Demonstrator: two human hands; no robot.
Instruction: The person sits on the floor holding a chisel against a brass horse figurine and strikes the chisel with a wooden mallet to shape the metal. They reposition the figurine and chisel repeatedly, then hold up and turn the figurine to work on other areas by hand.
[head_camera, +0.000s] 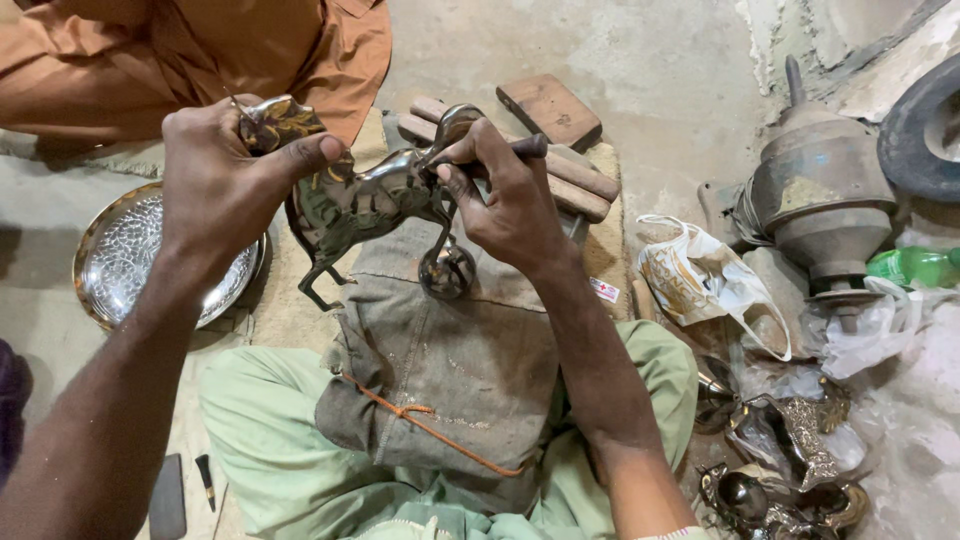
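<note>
Head view: the left hand (225, 185) grips the tail end of a polished metal horse figurine (365, 200), probably heavy, rigid and slippery, best held by body or legs. At three o'clock of it, the right hand (510, 200) pinches a dark-handled tool (525, 148) against the neck, above the lap cloth (450, 350).

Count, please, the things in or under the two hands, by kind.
Shiny metal horse figure, gripped by the left hand: 1
Dark-handled tool, in the right hand: 1
Grey cloth pad on the lap: 1
Total: 3
</note>
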